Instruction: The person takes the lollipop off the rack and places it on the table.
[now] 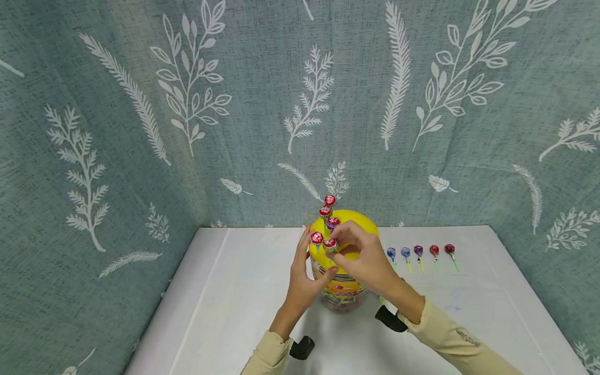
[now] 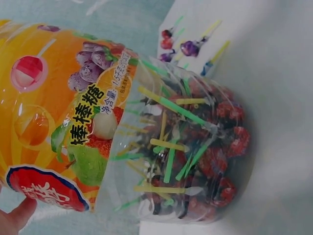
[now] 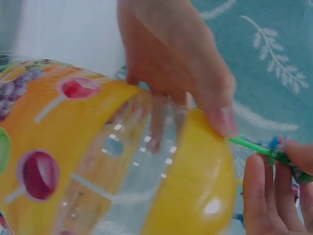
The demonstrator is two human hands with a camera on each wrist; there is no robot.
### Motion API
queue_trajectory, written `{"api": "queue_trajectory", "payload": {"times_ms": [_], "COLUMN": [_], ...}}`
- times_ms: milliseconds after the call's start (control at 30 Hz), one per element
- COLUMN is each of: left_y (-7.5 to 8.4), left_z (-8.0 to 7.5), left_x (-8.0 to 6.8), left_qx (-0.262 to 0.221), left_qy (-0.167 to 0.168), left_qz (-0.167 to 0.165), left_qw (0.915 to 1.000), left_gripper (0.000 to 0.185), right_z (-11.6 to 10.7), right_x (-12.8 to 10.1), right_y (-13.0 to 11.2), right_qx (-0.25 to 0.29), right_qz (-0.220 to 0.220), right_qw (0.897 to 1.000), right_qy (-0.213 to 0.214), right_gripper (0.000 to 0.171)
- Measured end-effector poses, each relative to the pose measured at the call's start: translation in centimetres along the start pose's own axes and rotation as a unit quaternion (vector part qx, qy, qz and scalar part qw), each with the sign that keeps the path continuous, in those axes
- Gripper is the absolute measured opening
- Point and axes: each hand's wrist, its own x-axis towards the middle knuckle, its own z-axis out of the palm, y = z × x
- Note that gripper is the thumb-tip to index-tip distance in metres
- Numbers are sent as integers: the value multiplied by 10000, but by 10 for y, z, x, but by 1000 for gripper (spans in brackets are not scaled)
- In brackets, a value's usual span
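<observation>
A clear plastic jar (image 2: pixel 73 122) with a fruit-printed wrapper stands upright on the table, holding many lollipops with green and yellow sticks. On top is its yellow lid (image 1: pixel 353 219), where several red-wrapped lollipops (image 1: pixel 316 238) stand with their heads up. My left hand (image 1: pixel 301 281) grips the jar's upper left side, thumb at the front by the lid's rim. Between thumb and fingers, my right hand (image 1: pixel 367 258) pinches another lollipop (image 1: pixel 330 245) by its head. Its green stick (image 3: pixel 249 145) points at the lid, the stick's end right at the lid's surface.
To the right of the jar, several loose lollipops (image 1: pixel 419 251) lie in a row on the white table (image 1: pixel 244 291). Behind and at both sides hangs a grey-green curtain (image 1: pixel 262 104) with white leaf prints. A black wrist camera (image 1: pixel 302 348) sits under the left wrist.
</observation>
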Motion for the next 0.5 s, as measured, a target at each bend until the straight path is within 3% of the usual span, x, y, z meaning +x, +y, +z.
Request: {"api": "queue_trajectory", "payload": {"times_ms": [200,500], "left_y": [0,0], "left_z": [1,1], "left_x": [0,0], "left_qx": [-9,-32], "left_qy": [-26,-28], "left_qz": [-29,-109], "left_qw": [10000,9999], "left_gripper": [80,80], "right_z": [-13,-37], "right_x": [2,-3], "right_y": [-9,-11], "right_qx": [20,-352], "right_qz": [-317,-369], "right_qw": [9989,9970], "right_qy": [346,575], "right_gripper": [31,36]}}
